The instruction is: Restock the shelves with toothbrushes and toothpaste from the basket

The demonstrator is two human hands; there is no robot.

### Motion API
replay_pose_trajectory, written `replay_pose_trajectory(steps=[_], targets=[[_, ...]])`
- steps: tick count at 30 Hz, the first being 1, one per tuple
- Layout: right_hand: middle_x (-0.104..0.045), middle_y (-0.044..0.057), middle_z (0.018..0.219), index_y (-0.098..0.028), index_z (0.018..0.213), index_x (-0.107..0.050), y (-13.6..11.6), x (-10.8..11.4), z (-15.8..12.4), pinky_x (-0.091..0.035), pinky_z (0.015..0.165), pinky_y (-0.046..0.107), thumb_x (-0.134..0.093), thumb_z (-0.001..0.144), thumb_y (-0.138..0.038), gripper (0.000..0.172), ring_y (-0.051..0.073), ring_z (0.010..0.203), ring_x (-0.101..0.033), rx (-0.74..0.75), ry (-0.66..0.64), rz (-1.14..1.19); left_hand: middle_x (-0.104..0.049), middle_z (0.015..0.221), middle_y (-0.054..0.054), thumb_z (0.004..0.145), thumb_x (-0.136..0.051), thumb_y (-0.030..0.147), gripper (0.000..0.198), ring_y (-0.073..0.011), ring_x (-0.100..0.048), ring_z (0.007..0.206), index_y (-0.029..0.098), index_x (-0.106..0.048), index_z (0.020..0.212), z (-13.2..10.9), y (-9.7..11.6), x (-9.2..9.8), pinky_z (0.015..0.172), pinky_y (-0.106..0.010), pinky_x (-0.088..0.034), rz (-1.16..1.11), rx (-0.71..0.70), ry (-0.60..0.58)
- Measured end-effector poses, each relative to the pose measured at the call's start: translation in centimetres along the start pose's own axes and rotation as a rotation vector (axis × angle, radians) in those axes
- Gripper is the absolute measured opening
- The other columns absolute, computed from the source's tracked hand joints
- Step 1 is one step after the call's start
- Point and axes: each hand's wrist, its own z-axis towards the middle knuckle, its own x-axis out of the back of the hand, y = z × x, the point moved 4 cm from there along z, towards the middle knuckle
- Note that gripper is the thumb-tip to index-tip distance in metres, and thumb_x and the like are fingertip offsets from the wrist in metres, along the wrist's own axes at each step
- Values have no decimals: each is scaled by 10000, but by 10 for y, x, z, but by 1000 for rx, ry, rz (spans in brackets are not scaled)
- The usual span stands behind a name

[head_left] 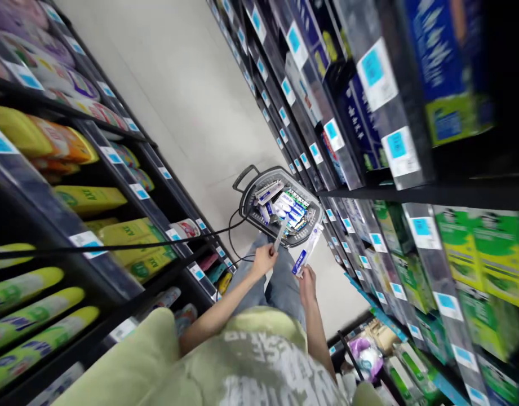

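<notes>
My left hand [265, 260] is closed around a narrow, pale flat strip [280, 234], whose kind I cannot make out. Its far end overlaps the basket in this view. In my right hand [308, 283] is a long, slim blue-and-white package [309, 248], probably a toothbrush pack, gripped by its near end and tilted up to the right. Just beyond both hands is a grey shopping basket [280, 169], holding several blue, white and green packets [289, 208]. The fingertips of both hands are small and partly hidden.
Dark shelving with price labels [377, 73] runs along the right, stocked with green-yellow boxes [481, 242]. Bottles [43, 349] and yellow packs [136, 242] fill the left shelves. A black cable [115, 246] crosses from the left. Pale floor [174, 84] stretches between the shelves.
</notes>
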Motion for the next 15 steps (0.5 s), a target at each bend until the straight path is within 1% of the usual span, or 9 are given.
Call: replay_pose_trajectory(steps=[2,5,6,8,10,11,13,15], targets=[[-728,-10,796,-176,787,-654,-28,-17,-17,-524,735,270,-765,688,-330,214,187,871,-668,54,-55,11,-600,686,-31,755,-543,111,141,-224,-620,711,229,-533,678,-15,34,23,686,-333,-486,-7,-165,11],[-747,29,941,-180,895,-682,-66,-44,-41,-552,792,323,-721,740,-365,244,223,999,-677,136,-173,90,-674,844,-54,803,-565,98,139,-247,-647,898,230,-605,783,-39,77,57,822,-357,-529,11,-442,15],[-745,29,957,-186,920,-682,-78,-52,-48,-558,797,333,-711,753,-368,249,220,989,-677,170,-205,119,-684,870,-57,833,-567,94,145,-248,-644,923,228,-617,812,-47,90,66,842,-360,-529,60,-561,20],[-744,19,945,-195,943,-679,-99,-67,-60,-566,771,327,-707,756,-354,247,199,904,-673,249,-241,154,-696,898,-68,893,-560,84,150,-251,-640,945,213,-629,858,-67,111,82,847,-365,-522,216,-805,55],[-745,9,923,-202,951,-673,-117,-78,-71,-566,722,305,-702,743,-337,250,184,826,-668,325,-241,166,-705,933,-81,934,-548,74,151,-253,-639,983,192,-633,895,-86,127,96,860,-370,-510,374,-988,109],[-748,7,920,-203,957,-672,-124,-82,-77,-565,703,295,-697,741,-332,253,181,805,-672,360,-236,164,-709,946,-82,943,-551,72,147,-254,-639,1008,187,-635,907,-94,134,103,879,-373,-503,420,-1036,133],[-754,5,893,-201,957,-670,-137,-89,-88,-564,683,289,-679,752,-334,244,180,763,-683,423,-228,151,-714,965,-86,950,-565,78,131,-261,-635,1054,180,-642,925,-109,147,115,912,-387,-494,455,-1087,160],[-750,0,820,-202,948,-666,-148,-94,-100,-565,672,297,-653,778,-350,226,181,699,-683,469,-230,131,-716,970,-87,948,-586,92,108,-269,-632,1089,180,-649,940,-123,161,126,919,-398,-496,405,-1120,164]])
